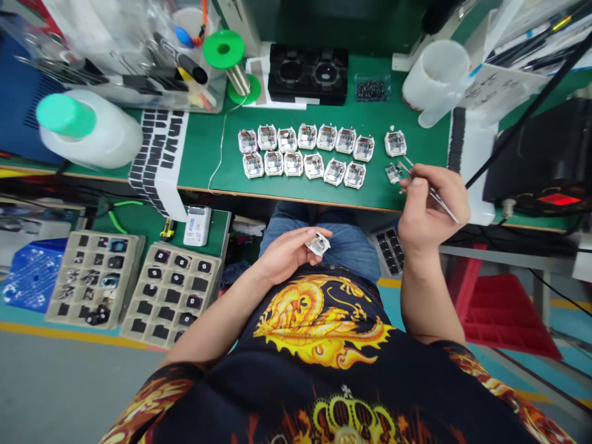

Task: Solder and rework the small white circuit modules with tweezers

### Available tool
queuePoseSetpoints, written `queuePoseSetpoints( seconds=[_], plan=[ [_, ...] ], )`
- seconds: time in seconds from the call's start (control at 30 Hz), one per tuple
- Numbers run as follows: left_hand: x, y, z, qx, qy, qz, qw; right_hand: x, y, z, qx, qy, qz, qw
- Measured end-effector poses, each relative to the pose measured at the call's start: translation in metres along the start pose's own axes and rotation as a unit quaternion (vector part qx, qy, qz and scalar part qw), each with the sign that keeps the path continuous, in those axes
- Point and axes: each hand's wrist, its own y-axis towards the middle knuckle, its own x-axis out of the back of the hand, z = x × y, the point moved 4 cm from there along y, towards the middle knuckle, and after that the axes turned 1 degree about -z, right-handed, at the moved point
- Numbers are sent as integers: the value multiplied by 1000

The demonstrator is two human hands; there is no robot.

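Note:
My left hand [293, 251] is closed around a white watch case [319, 244] in front of my lap, its inside facing up. A pair of metal tweezers [437, 198] is pinched in my right hand [432, 206] over the front edge of the bench. The tips are close to a small circuit board [393, 174] on the green mat; whether they touch it I cannot tell. Just beyond lies another white watch case [395, 143] with parts inside. To the left, two rows of several similar watch cases [308, 137] show their inner electronics.
A solder spool [238, 80], a black box [308, 74] and a bag of screws [372, 89] stand at the back. The white bottle [99, 132] is left, the plastic cup [435, 74] right. Compartment trays [171, 293] sit lower left; a red bin [509, 308] lower right.

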Motion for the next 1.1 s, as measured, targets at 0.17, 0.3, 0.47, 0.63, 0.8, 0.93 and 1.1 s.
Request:
queuePoseSetpoints(
  seconds=[0.17, 0.3, 0.47, 0.63, 0.8, 0.93, 1.1],
  plan=[
    [-2, -19, -33, -53, 135, -43, 988, -19, 6, 15, 73, 9, -15, 997],
    [15, -32, -87, -212, 234, -149, 937, -23, 8, 10, 80, 29, -67, 994],
    [63, -38, -159, -369, 360, -304, 801, -24, 6, -1, 50, 66, -88, 993],
    [94, -29, -201, -299, 538, -315, 722, -26, 5, -6, 30, 25, -64, 997],
    [86, -34, -207, -337, 628, -370, 597, -25, 5, 0, 31, 34, -65, 997],
    [51, -27, -181, -376, 629, -347, 584, -26, 5, 6, 30, 47, -52, 997],
    [-16, 11, -142, -400, 700, -147, 574, -26, 5, 7, 29, 76, -57, 995]
  ],
)
